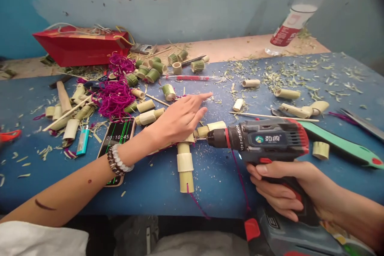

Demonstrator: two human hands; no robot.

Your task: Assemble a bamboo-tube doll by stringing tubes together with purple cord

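Drill (pixel 258 138) at bamboo joint (pixel 192 139)

The right hand (pixel 277 188) is closed around the drill's pistol grip, its fingers curled beneath the body. The drill lies almost level, its long axis running leftward from that hand, with the black chuck (pixel 216 138) and short bit (pixel 200 139) aimed at the bamboo joint. The bit tip is at the joint or just beside it (from this height, contact is hard to confirm). So the joint lies directly ahead of the grip, to its left. The left hand (pixel 177 122) is nearer, open and palm down, with its fingers spread just above the joint; whether its heel presses the bamboo, I cannot tell. A stack of bamboo segments (pixel 185 164) runs from the joint toward the person across the blue workbench (pixel 216 192), with magenta yarn (pixel 114 98) and a phone (pixel 117 144) farther left.
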